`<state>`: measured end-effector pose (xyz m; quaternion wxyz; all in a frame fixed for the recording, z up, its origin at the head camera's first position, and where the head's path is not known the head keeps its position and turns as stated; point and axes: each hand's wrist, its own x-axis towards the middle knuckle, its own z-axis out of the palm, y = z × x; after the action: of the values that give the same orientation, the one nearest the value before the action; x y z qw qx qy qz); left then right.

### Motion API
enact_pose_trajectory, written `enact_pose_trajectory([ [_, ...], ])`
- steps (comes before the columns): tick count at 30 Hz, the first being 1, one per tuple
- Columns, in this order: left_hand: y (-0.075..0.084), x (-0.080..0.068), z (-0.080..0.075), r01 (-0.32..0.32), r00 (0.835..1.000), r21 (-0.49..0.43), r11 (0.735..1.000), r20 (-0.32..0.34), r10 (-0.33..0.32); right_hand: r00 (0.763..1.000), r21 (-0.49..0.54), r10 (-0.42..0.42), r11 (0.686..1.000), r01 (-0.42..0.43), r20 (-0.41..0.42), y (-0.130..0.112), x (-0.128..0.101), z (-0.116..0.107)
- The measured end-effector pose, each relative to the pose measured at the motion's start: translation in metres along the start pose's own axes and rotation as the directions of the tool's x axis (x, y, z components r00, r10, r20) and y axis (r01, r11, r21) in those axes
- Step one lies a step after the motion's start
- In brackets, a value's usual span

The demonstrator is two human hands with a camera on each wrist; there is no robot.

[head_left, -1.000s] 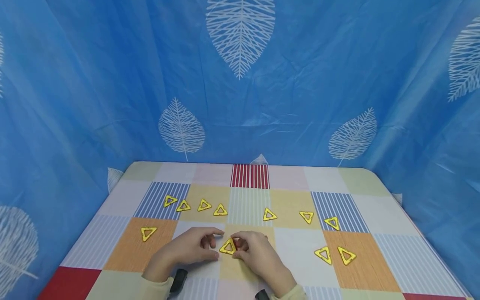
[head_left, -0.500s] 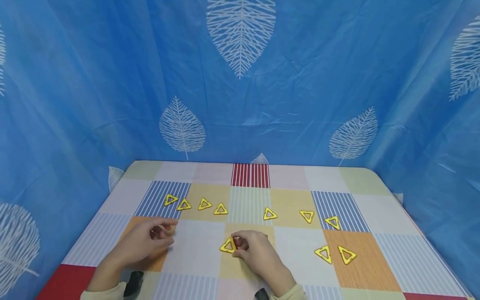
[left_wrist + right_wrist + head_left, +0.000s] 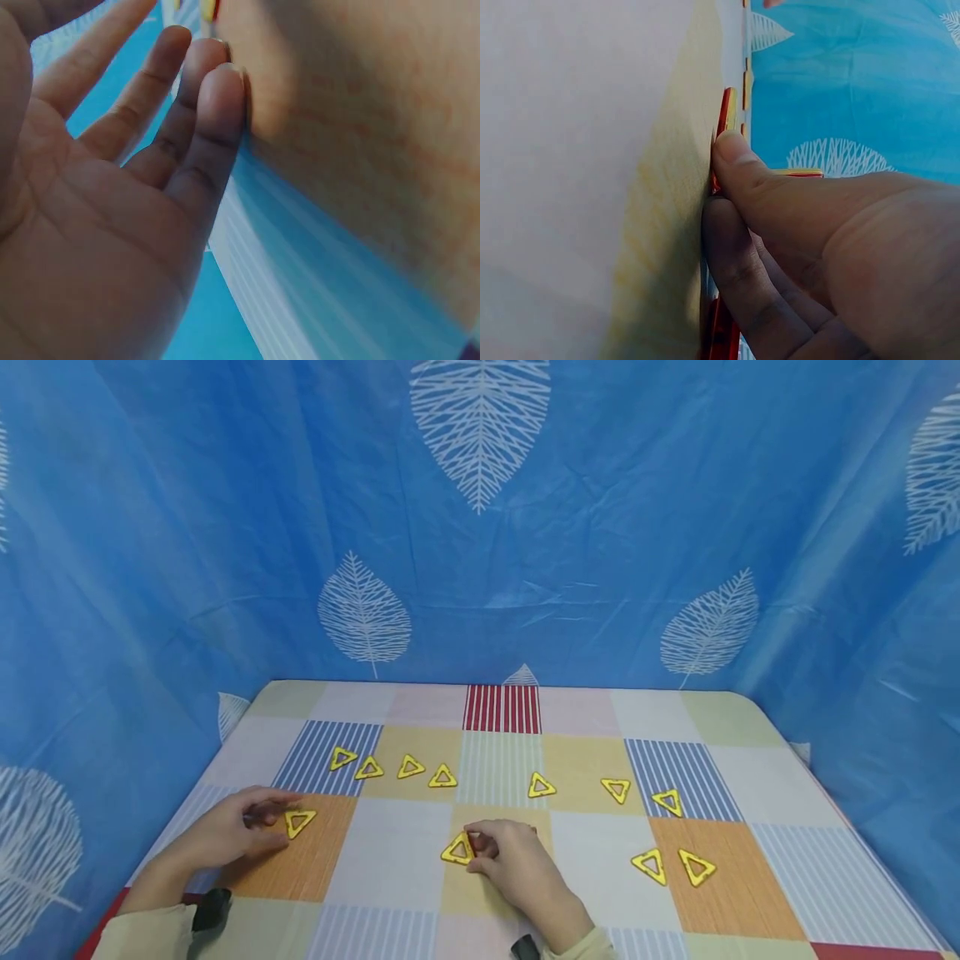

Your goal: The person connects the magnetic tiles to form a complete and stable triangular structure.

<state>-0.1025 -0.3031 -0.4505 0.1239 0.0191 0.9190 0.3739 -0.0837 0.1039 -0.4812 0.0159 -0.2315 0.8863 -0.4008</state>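
Note:
My right hand (image 3: 517,864) pinches a triangular tile near the middle of the table; part of it is hidden by the fingers. A yellow triangular frame tile (image 3: 459,849) lies flat against those fingertips. In the right wrist view, a thin red-and-yellow edge (image 3: 799,173) stands out from the table behind the thumb, and a red piece (image 3: 724,334) shows below the fingers. On the left, my left hand (image 3: 228,831) has its fingers loosely bent beside another yellow triangular tile (image 3: 300,823) on an orange square. Whether it touches that tile cannot be told.
Several yellow triangular tiles lie in a loose row farther back, from a left tile (image 3: 342,758) to a right tile (image 3: 667,803). Two more, an outer tile (image 3: 697,867) and an inner tile (image 3: 649,866), lie at right. Blue curtain (image 3: 480,610) surrounds the patchwork cloth (image 3: 390,860).
My left hand has moved left, away from the middle tile, to the tile on the orange square. The right hand has stayed in place with its tile.

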Motion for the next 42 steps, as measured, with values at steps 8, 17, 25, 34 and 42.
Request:
enact_pose_trajectory([
  [8, -0.008, 0.014, -0.005, -0.071, 0.997, 0.068, 0.995, 0.038, 0.068, 1.000, 0.011, 0.014, 1.000, -0.014, 0.004, 0.001, 0.000, 0.001],
  [17, -0.011, 0.016, -0.007, -0.084, 0.995, 0.049, 0.995, 0.053, 0.081, 0.999, 0.004, 0.032, 0.999, -0.032, 0.009, 0.001, 0.002, 0.001],
  [25, -0.007, 0.018, -0.005, -0.045, 0.999, 0.109, 0.993, 0.008, 0.045, 0.999, 0.020, 0.033, 0.999, -0.034, 0.008, -0.002, 0.000, 0.001],
  [34, -0.007, 0.020, 0.001, -0.050, 0.998, 0.149, 0.988, -0.024, 0.054, 1.000, 0.021, 0.030, 0.999, -0.030, 0.011, -0.002, -0.002, -0.001],
  [42, -0.001, 0.020, 0.003, 0.050, 0.997, 0.104, 0.993, -0.058, -0.044, 1.000, -0.001, 0.015, 1.000, -0.015, 0.003, -0.001, -0.002, -0.002],
])
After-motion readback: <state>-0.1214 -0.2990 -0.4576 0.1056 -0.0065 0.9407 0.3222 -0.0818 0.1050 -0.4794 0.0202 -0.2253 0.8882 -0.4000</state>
